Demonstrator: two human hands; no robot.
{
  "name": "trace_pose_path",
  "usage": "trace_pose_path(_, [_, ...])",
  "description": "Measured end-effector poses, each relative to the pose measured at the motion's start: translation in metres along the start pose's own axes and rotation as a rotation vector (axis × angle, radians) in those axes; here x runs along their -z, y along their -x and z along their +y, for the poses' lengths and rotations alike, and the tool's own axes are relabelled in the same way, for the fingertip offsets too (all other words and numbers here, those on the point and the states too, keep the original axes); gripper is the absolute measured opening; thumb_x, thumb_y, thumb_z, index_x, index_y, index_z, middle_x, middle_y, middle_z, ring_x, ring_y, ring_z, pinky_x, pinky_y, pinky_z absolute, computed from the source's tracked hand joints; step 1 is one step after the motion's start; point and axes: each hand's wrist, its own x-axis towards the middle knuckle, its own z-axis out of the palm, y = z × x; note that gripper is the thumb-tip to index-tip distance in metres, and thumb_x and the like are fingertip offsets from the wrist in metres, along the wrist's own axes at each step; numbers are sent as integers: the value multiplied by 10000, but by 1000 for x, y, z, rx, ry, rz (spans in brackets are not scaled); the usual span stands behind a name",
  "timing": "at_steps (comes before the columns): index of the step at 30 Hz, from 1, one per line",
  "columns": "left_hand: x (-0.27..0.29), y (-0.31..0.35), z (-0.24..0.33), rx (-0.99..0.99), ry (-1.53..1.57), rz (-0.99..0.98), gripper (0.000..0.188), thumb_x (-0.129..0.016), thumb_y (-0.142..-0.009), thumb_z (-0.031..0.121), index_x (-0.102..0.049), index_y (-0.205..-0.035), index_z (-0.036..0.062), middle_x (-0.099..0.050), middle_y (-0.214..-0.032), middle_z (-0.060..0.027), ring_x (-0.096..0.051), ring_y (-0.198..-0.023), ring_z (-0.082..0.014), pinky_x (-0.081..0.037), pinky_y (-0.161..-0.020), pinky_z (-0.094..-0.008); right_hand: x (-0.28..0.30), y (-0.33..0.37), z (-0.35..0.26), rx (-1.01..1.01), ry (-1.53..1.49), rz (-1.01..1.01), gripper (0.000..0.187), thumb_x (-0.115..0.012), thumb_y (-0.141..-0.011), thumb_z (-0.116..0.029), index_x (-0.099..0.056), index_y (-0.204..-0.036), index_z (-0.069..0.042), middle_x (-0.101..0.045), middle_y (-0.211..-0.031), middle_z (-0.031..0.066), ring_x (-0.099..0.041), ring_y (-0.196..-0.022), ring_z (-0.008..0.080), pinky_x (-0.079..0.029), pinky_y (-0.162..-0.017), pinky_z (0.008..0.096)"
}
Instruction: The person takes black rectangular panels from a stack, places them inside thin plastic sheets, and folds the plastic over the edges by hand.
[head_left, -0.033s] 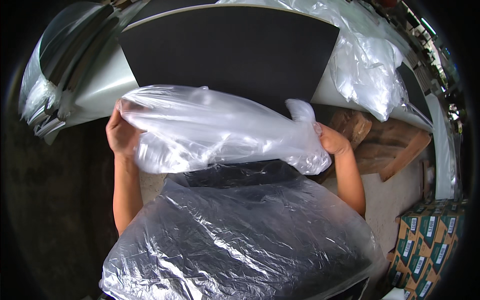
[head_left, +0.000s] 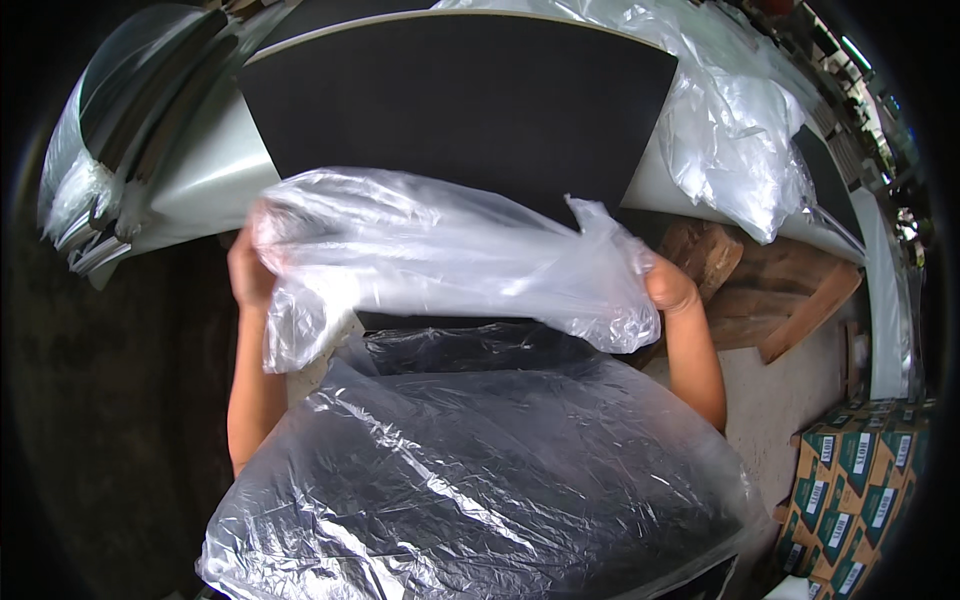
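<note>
Head view: since the earlier frame, the lower left corner of our crumpled clear plastic (head_left: 450, 245) has dropped and our left hand (head_left: 251, 272) has shifted slightly inward. Clear film (head_left: 530, 440) lies over dark material below; we cannot see inside the stacked cartons (head_left: 850, 505). The plastic spans between our hands: our right hand (head_left: 673, 288) pinches its right end; our left, blurred at the other end, has a grip we cannot tell.

Place: workshop or warehouse packing area; cannot tell which. Signs: large black board (head_left: 460, 110), 12 o'clock; loose clear plastic film (head_left: 735, 150), 2 o'clock; rough wood (head_left: 795, 285), 3 o'clock; bare grey floor (head_left: 755, 400), toward 4; stacked cartons (head_left: 845, 500), 4 o'clock; layered sheets (head_left: 130, 120), 10 o'clock.
</note>
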Motion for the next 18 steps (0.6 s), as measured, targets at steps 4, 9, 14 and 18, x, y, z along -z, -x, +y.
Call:
trace_pose_path(4, [76, 40, -55, 242, -655, 57, 328, -604, -783, 193, -579, -1036, -15, -600, -995, -98, -587, -795, -187, -497, -670, -323, 7, -15, 4, 414, -821, 117, 227, -652, -710, -62, -547, -908, -26, -574, -880, 44, -524, -836, 132, -435, -765, 277])
trace_pose_path(9, [-29, 26, -9, -235, 21, -85, 270, -613, -784, 258, -586, -1008, 109, -593, -847, -65, -573, -739, -224, -486, -712, -388, 9, -36, 30, 456, -845, 579, 167, -661, -721, -88, -535, -817, -38, -556, -766, 35, -515, -716, 135, -440, -674, 276])
trace_pose_path(14, [-73, -2, 28, -369, -161, -363, 415, -628, -753, 128, -492, -1145, 134, -493, -672, 4, -441, -579, -93, -353, -519, -242, 50, -34, -6, 846, 135, 1395, 162, -671, -732, -115, -522, -726, -50, -538, -652, 26, -505, -596, 138, -444, -584, 275])
trace_pose_path(18, [-63, -72, 97, -1167, -1509, 156, 371, -443, -638, -153, -590, -919, 40, -552, -828, -69, -533, -812, -184, -433, -698, -257, 49, -54, -105, 1166, 768, 1394, 222, -666, -737, -116, -607, -911, 8, -536, -838, 115, -563, -713, 206, -445, -633, 295])
